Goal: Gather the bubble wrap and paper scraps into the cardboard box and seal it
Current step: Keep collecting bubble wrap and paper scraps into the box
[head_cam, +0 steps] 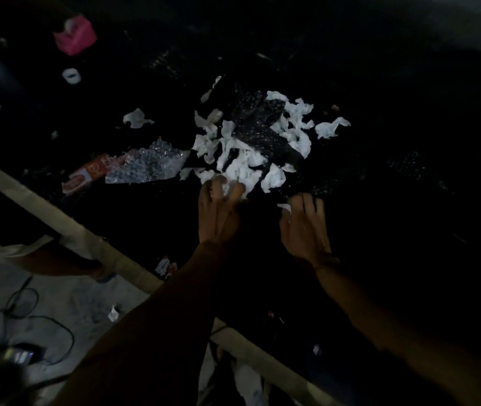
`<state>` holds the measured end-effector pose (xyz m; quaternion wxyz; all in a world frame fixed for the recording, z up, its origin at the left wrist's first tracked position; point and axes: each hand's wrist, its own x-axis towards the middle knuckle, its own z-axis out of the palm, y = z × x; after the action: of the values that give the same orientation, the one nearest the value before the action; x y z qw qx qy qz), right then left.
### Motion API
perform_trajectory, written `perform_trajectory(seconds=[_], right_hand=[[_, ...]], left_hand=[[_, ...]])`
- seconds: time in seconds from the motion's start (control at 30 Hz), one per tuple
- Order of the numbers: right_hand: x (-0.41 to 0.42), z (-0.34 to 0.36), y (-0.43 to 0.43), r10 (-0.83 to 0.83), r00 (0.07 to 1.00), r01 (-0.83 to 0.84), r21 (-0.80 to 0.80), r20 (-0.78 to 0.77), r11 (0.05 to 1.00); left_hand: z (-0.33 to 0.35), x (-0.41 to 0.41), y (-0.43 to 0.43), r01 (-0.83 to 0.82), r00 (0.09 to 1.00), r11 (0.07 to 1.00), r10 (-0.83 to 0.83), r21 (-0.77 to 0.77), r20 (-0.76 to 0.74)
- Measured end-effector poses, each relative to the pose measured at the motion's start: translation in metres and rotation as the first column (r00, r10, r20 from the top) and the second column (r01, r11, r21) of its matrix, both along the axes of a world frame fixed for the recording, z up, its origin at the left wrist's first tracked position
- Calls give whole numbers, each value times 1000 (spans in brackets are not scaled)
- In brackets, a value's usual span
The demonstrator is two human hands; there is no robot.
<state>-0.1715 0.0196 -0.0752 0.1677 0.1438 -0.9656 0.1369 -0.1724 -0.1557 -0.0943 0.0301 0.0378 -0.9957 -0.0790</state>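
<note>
- Well, this looks like the gathering step: the paper scraps (242, 165) lie heaped just beyond the fingers of the left hand (218, 209), on the dark surface (380, 230).
- The left hand has its fingers curled into the near edge of that heap, with white paper showing between them, so it grips a few scraps.
- The right hand (306, 227) lies palm down, beside the left and apart from it. A small scrap (284, 207) touches its thumb side, but the fingertips fade into the dark and I cannot tell whether it pinches anything.
- One sheet of bubble wrap (145, 167) lies off to the left of the left hand, partly over a red-and-white packet (86, 175). A darker sheet (256, 124) sits in the heap, farther out than both hands.
- A stray scrap (137, 118) lies farther out to the left.
- I cannot pick out the cardboard box, so nothing appears packed or sealed yet.
- Next, I'd judge, both hands need to rake the heap together, fetch the outlying pieces and find the box.
</note>
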Motion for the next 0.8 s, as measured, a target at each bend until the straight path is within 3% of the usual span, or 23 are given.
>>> perform_trajectory(seconds=[0.1,0.2,0.3,0.4,0.47,0.53,0.63,0.7,0.8], right_hand=[[-6,-1,-8,-62,987,78,-108,145,991],[-11,12,-20,-41,962,157,-420,271,894],[-17,33,-41,-11,981,118,-546,196,829],[-33,41,-57,-7,992,68,-491,125,869],[-45,31,-59,-49,984,107,-345,173,932],[-48,14,-56,-108,966,153,-185,234,971],[-38,-7,-50,-161,954,177,-40,254,983],[-34,-12,-47,-175,962,187,-40,209,982],[-36,-15,-48,-142,979,159,-109,148,981]], left_hand=[[6,-9,-6,48,989,973,-14,226,-150],[17,-13,-18,108,965,955,-35,275,-259],[28,-10,-30,74,965,906,41,417,-259],[44,-9,-38,21,962,891,105,453,-252],[44,-14,-40,99,969,944,-19,314,-248],[37,-22,-41,159,983,961,-133,225,-125],[18,-27,-43,79,997,992,-79,96,-3],[10,-29,-41,81,993,995,-75,65,-92],[-1,-37,-40,273,943,941,-221,202,-247]])
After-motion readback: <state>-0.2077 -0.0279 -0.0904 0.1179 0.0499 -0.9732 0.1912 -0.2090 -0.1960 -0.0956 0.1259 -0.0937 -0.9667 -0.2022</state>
